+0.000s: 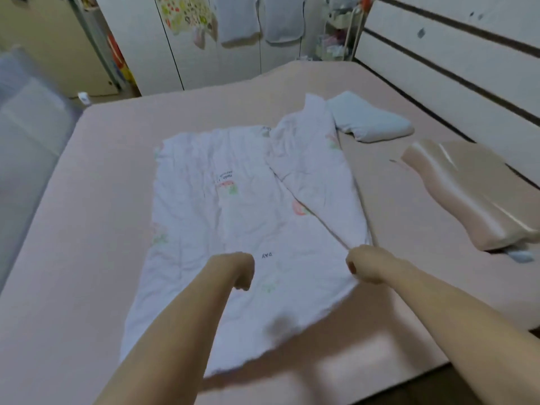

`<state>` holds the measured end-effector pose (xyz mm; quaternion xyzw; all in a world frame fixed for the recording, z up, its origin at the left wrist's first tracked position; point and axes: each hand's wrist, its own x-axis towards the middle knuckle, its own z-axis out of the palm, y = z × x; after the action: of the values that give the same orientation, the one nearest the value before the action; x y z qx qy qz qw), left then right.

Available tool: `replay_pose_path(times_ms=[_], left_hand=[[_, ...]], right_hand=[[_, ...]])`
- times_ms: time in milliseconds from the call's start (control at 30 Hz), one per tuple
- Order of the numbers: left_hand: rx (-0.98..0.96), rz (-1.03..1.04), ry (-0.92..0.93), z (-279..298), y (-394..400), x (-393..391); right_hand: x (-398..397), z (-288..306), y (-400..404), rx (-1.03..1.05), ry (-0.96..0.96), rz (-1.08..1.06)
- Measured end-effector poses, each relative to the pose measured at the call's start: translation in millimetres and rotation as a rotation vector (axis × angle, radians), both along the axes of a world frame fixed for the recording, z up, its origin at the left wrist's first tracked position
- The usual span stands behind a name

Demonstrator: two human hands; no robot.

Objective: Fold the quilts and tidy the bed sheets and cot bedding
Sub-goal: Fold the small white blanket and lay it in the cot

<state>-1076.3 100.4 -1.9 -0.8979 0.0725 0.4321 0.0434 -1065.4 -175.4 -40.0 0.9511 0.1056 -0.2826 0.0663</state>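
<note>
Gripping the folded-over flap's near corner, the right hand [363,266] holds the white quilt [222,217], its long axis running away across the pink sheet [87,200], while the left hand [241,270] (fingers curled, apparently empty) hovers above the quilt's middle.

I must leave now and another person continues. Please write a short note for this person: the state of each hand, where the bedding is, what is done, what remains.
Left hand: fingers curled, over the near part of the white quilt; whether it holds fabric cannot be told.
Right hand: grips the quilt's near right edge, where a folded-over flap begins.
The quilt lies spread on the pink sheet, right side partly folded over.
Blue pillow and beige pillow lie to the right, near the headboard.
Done: first fold started. Left: finish folding, tidy the sheet and pillows.
</note>
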Motion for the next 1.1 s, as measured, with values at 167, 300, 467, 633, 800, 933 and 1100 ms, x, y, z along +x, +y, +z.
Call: replay_pose_path(times_ms=[167,300,467,633,800,933,1100], left_hand=[[-0.195,0.089,-0.303,20.3,-45.8,23.4],[-0.257,0.178,-0.313,14.6,-78.8,41.0],[-0.277,0.197,-0.334,8.5,-153.9,98.7],[-0.386,0.247,-0.348,-18.9,-290.4,169.8],[-0.511,0.394,-0.207,-78.8,-488.0,253.0],[-0.618,0.567,-0.136,-127.5,-606.1,299.8],[-0.616,0.756,-0.087,-199.8,-716.9,331.1]], right_hand=[[5.9,17.8,-24.7,0.045,-0.068,-0.058],[31.1,26.5,-58.7,0.106,-0.114,-0.15],[92.1,16.7,-125.6,0.24,-0.152,-0.249],[171.6,-11.8,-245.1,0.346,-0.221,-0.33],[236.7,-55.3,-437.2,0.389,-0.284,-0.546],[269.6,-92.2,-552.7,0.389,-0.293,-0.756],[286.7,-153.5,-649.7,0.293,-0.347,-1.046]])
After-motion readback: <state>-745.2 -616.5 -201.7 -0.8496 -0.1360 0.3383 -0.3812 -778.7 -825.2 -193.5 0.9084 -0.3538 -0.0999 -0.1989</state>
